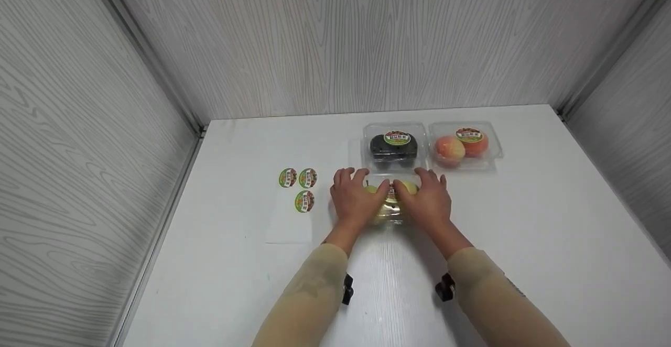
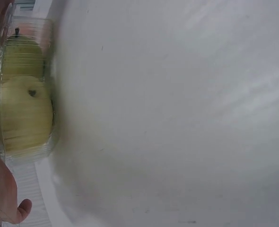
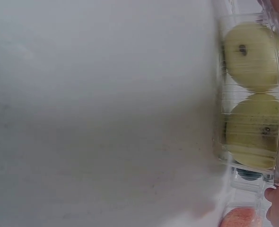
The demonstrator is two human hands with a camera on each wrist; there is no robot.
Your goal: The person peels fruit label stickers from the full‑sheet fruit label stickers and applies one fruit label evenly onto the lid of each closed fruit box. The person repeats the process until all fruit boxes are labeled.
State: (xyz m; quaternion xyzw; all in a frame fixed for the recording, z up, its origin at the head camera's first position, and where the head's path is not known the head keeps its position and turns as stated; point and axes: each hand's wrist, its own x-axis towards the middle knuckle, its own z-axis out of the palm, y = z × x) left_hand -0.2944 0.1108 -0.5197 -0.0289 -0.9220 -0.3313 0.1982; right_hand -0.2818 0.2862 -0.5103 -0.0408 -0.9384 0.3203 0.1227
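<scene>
A clear plastic clamshell box (image 1: 389, 222) holds several yellow-green fruits (image 3: 250, 59) that look like pears. My left hand (image 1: 355, 198) lies over the box's left part, my right hand (image 1: 431, 202) over its right part. Both thumbs press on an oval label (image 1: 390, 196) on the lid, their tips close together. The other fingers are spread forward, out past the box's sides. In the left wrist view, a fruit with a dark stem (image 2: 23, 54) shows through the box wall. The thumbs hide part of the label.
Behind stands a labelled clamshell of dark fruit (image 1: 393, 150); right of it, another labelled one with red-and-yellow fruit (image 1: 451, 150). To the left, oval stickers (image 1: 304, 201) lie on a white backing sheet (image 1: 289, 229). Grey wood-grain panels (image 1: 335, 43) border the white table (image 1: 534, 221).
</scene>
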